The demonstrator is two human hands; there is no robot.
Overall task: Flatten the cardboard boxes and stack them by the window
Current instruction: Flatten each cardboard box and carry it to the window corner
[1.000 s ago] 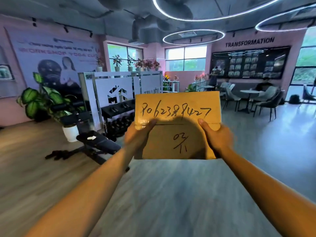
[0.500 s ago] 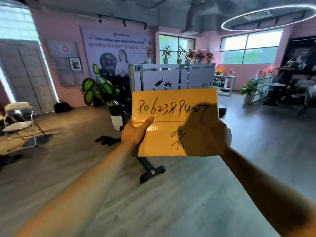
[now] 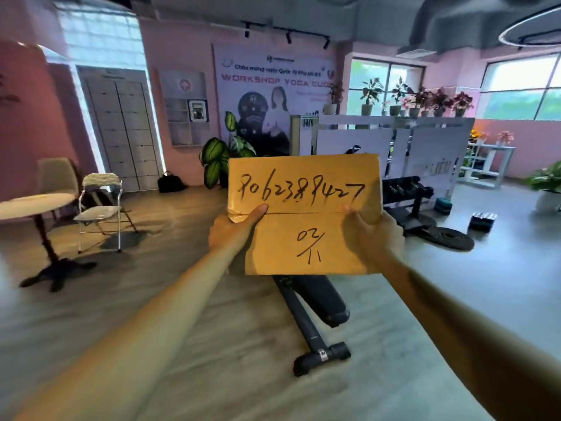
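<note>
Both hands hold one cardboard box [image 3: 303,214] up at arm's length, its broad face turned to the camera: the left hand [image 3: 232,230] grips the left edge with its thumb laid along the seam between the flaps, and the right hand [image 3: 372,238] grips the right edge, thumb on the front and fingers hidden behind. The hands sit well apart, one at each side, level with the seam. Handwritten digits run across the upper flap, with more marks below. The box looks light and fairly stiff, dry and easy to grip, but I judge it will crease along its folds and bend if pinched at a single corner; holding it at opposite edges near the seam, as now, seems sound, and pressing there should collapse it. Whether it has depth behind the face cannot be told. Under the hands lies a grey wood-look floor [image 3: 182,344] with a black bench [image 3: 309,302] running away below the box. Beyond the left hand stand a folding chair [image 3: 100,205] and a round table [image 3: 33,205]; beyond the right hand, windows [image 3: 516,86] with potted plants [image 3: 425,100] line the pink wall, well apart from the box.
</note>
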